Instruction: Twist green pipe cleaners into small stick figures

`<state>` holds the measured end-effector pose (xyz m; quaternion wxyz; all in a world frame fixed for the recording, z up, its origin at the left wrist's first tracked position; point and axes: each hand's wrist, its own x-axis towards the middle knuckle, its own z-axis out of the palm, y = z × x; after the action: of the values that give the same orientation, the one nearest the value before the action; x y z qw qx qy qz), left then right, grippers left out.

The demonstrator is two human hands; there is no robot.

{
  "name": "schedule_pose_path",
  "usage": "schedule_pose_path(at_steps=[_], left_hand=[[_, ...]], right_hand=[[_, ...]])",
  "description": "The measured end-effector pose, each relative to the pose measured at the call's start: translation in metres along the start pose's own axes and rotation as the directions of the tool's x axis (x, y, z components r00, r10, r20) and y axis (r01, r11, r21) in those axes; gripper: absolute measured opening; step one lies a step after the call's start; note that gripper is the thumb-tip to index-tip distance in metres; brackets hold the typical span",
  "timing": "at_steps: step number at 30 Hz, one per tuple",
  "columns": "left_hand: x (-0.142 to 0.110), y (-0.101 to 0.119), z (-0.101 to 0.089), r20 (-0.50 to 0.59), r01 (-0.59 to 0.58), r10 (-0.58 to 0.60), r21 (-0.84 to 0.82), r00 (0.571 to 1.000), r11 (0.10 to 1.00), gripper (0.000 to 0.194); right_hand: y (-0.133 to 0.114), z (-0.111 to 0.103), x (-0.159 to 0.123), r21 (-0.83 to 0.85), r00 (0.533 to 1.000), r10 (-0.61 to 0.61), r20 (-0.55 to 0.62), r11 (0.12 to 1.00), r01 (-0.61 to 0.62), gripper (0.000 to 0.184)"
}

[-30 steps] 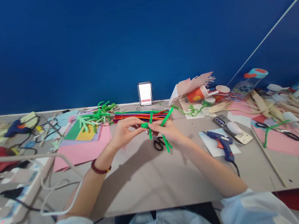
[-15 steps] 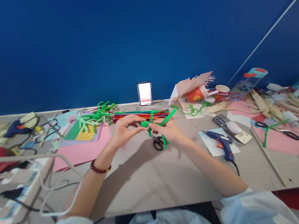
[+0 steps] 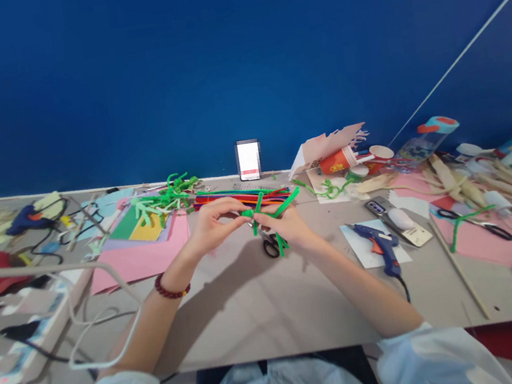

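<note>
Green pipe cleaners (image 3: 292, 201), twisted together with several ends sticking out, are held above the middle of the table. My left hand (image 3: 215, 224) pinches their left end between thumb and fingertips. My right hand (image 3: 283, 221) grips them a little to the right, its fingers closed around the stems. Below the hands lie scissors with black handles (image 3: 271, 246), their blades partly hidden by the fingers. Just behind the hands is a bundle of coloured pipe cleaners (image 3: 238, 197), mostly red, blue and orange.
Left are coloured paper sheets (image 3: 136, 259), a pile of green pipe-cleaner pieces (image 3: 175, 192) and a white power strip (image 3: 43, 339) with cables. A glue gun (image 3: 377, 241), a phone (image 3: 398, 221) and more scissors (image 3: 475, 225) lie right. A lit screen (image 3: 248, 158) leans against the blue wall.
Both hands stay almost in place, still pinching the green pipe cleaners. The right hand and the protruding green ends have shifted very slightly.
</note>
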<state>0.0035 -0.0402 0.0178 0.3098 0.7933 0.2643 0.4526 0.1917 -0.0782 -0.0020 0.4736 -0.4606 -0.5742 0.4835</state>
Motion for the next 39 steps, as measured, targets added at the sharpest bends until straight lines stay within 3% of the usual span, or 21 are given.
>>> schedule_pose_path(at_steps=[6, 11, 17, 20, 23, 28, 34, 39], left_hand=[[0.0, -0.005, 0.001, -0.048, 0.045, -0.045, -0.01, 0.998, 0.999, 0.021], [0.0, -0.009, 0.001, 0.022, 0.062, -0.061, -0.088, 0.998, 0.994, 0.038], [0.001, -0.008, 0.0, 0.037, 0.007, -0.005, -0.035, 0.999, 0.999, 0.025], [0.001, -0.012, -0.001, -0.008, 0.066, -0.066, -0.046, 0.998, 0.997, 0.029], [0.001, -0.016, 0.0, -0.053, 0.139, -0.147, -0.138, 0.988, 0.981, 0.034], [0.002, -0.018, 0.002, -0.128, 0.162, -0.198, -0.249, 0.972, 0.955, 0.03], [0.0, -0.012, 0.005, -0.166, 0.159, -0.183, -0.146, 0.969, 0.976, 0.034], [-0.004, -0.001, 0.012, -0.314, 0.132, -0.09, 0.113, 0.945, 0.985, 0.029]], right_hand=[[-0.004, 0.0, 0.0, 0.031, 1.0, 0.019, 0.009, 0.999, -0.019, 0.031], [-0.01, 0.002, -0.002, 0.151, 0.998, 0.059, 0.018, 0.987, -0.061, 0.034], [0.0, 0.005, 0.001, 0.288, 0.987, 0.157, 0.02, 0.945, -0.156, 0.042], [0.001, 0.006, 0.002, 0.291, 0.977, 0.209, 0.042, 0.933, -0.212, 0.043], [-0.002, 0.007, 0.0, 0.27, 0.982, 0.185, 0.041, 0.944, -0.189, 0.036], [-0.001, 0.01, -0.001, 0.331, 0.981, 0.182, 0.071, 0.923, -0.196, 0.035], [0.006, 0.014, 0.0, 0.446, 0.975, 0.201, 0.093, 0.867, -0.222, 0.036], [0.009, 0.02, -0.002, 0.458, 0.982, 0.188, 0.022, 0.871, -0.178, 0.034]])
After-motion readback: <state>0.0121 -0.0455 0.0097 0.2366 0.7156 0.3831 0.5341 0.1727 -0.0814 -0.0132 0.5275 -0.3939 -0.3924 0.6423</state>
